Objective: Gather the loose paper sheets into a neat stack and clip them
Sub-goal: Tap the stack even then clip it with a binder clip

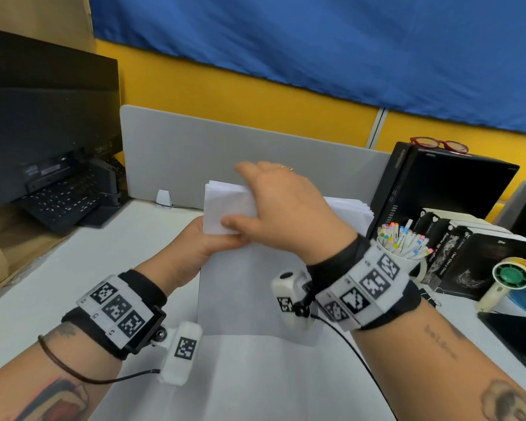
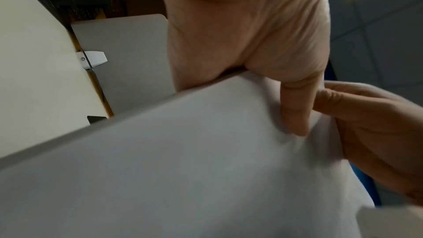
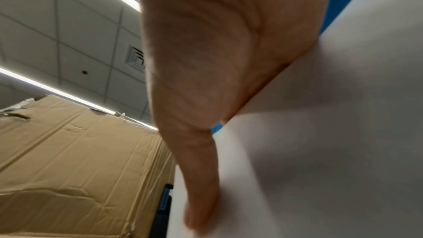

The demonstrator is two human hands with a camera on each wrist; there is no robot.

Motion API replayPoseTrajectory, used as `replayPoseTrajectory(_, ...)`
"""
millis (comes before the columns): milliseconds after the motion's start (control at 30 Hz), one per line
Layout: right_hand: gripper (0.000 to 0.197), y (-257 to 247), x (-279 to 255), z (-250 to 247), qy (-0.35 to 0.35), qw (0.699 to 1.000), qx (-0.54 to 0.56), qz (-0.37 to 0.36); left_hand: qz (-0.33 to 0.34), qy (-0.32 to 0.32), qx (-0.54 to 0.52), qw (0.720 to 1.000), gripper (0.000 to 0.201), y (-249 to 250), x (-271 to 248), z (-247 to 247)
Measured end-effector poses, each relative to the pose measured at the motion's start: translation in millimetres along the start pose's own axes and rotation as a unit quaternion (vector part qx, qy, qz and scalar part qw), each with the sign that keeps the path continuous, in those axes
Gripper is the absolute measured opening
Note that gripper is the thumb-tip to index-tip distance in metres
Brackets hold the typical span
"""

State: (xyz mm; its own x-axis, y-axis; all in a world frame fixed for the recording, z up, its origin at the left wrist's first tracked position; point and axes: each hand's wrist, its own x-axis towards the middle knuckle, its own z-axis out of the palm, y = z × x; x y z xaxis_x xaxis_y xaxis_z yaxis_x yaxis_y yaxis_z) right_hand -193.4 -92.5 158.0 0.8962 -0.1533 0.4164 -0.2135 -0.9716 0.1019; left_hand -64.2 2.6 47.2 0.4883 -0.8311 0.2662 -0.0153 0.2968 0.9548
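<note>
Between both hands' fingers, the paper stack (image 1: 225,208) stands upright on the table (image 1: 73,268), left hand (image 1: 201,244) gripping its left edge, right hand (image 1: 280,208) clasping its top.

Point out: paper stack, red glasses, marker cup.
paper stack (image 1: 225,205), head view, upper face of the sheets.
red glasses (image 1: 437,144), head view, bridge of the frame.
marker cup (image 1: 407,267), head view, white side wall.

Bench (image 1: 152,262): bare surface near left. Far: grey divider panel (image 1: 194,159). Far left: monitor (image 1: 43,117), keyboard (image 1: 61,202). Right: marker cup (image 1: 404,253), books (image 1: 474,253), handheld fan (image 1: 507,278), black tower (image 1: 444,183).
</note>
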Motion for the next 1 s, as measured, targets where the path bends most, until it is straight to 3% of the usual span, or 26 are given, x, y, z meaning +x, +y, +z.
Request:
replayPoseTrajectory(133,0.038,13,16,-3,-0.062,0.997,0.05,0.0,-0.044,0.008,0.04,0.998,0.051,-14,-4,-5)
replayPoseTrajectory(233,0.036,28,10,-1,-0.01,0.994,0.109,0.018,-0.093,0.0,0.118,0.989,0.048,-28,-9,-13)
replayPoseTrajectory(300,0.03,45,1,-4,0.062,0.971,0.225,0.053,-0.097,0.016,0.154,0.983,0.042,-34,-11,-24)
replayPoseTrajectory(433,0.023,79,-30,1,0.192,0.874,0.43,0.119,-0.036,0.102,0.173,0.979,0.038,-18,-6,-42)
replayPoseTrajectory(533,0.019,99,-56,28,0.256,0.8,0.513,0.179,0.038,0.168,0.088,0.981,0.037,-3,1,-45)
replayPoseTrajectory(633,0.028,109,-74,55,0.284,0.701,0.619,0.211,0.061,0.156,-0.028,0.985,0.05,1,7,-33)
replayPoseTrajectory(700,0.036,113,-80,66,0.292,0.657,0.663,0.21,0.056,0.136,-0.011,0.989,0.044,0,10,-22)
replayPoseTrajectory(800,0.044,121,-92,87,0.247,0.654,0.678,0.227,0.038,0.139,0.022,0.989,0.047,-18,11,-19)
replayPoseTrajectory(900,0.051,127,-113,110,0.164,0.672,0.674,0.26,-0.021,0.12,0.051,0.991,0.072,-52,1,-19)
replayPoseTrajectory(1000,0.053,126,-121,117,0.155,0.667,0.673,0.279,-0.022,0.131,0.063,0.989,0.064,-67,-1,-15)
